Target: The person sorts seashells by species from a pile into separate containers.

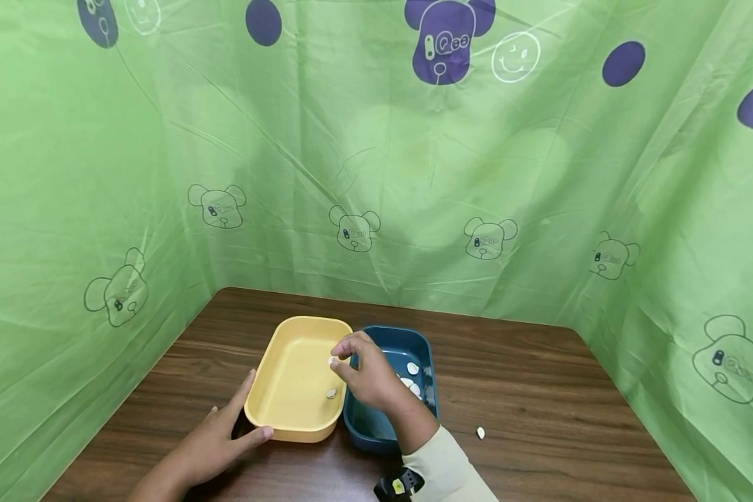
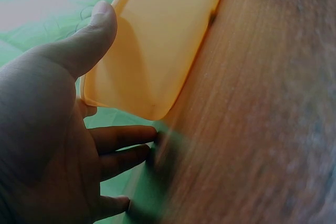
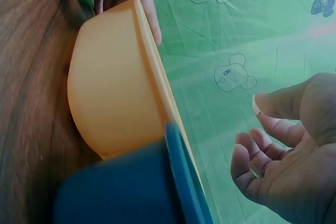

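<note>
A yellow container point(image 1: 296, 436) stands on the table, one small pale piece point(image 1: 331, 394) inside it. My left hand point(image 1: 210, 443) rests against its near left corner, thumb along the near side and forefinger on the left side. In the left wrist view, the other fingers point(image 2: 123, 137) are straight and spread. My right hand point(image 1: 370, 373) is above the yellow container's right rim. Its thumb and forefinger pinch a small, thin white shell-like piece point(image 3: 255, 105). Beside it stands a dark blue container point(image 1: 367, 440) with several white pieces point(image 1: 413, 367), partly hidden by my right forearm.
One more small white piece point(image 1: 480, 433) lies on the wooden table point(image 1: 521, 383), right of the blue container. The two containers stand side by side, touching or nearly so. Green printed cloth point(image 1: 401, 174) hangs behind the table and at both sides.
</note>
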Action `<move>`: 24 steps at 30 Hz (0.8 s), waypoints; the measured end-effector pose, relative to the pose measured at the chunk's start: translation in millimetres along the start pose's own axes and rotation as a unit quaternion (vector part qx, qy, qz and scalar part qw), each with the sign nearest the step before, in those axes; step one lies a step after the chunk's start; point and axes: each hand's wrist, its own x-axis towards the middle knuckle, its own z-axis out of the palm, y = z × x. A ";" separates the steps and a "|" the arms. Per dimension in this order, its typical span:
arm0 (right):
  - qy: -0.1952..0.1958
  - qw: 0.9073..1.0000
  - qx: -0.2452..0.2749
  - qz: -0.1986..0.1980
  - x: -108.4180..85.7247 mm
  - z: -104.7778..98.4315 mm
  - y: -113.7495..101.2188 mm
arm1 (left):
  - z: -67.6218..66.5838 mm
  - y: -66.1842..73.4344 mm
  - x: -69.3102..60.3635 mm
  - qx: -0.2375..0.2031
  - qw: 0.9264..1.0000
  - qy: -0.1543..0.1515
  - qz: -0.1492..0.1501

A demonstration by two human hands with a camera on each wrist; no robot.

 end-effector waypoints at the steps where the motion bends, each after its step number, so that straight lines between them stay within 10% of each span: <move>1: 0.002 1.000 -0.001 -0.001 0.1 1.6 -0.1 | 0.1 0.0 0.1 0.000 1.000 0.001 0.001; 24: -0.013 1.000 0.006 0.013 -2.1 -2.1 0.3 | -0.5 -0.4 1.1 -0.011 1.000 0.002 0.000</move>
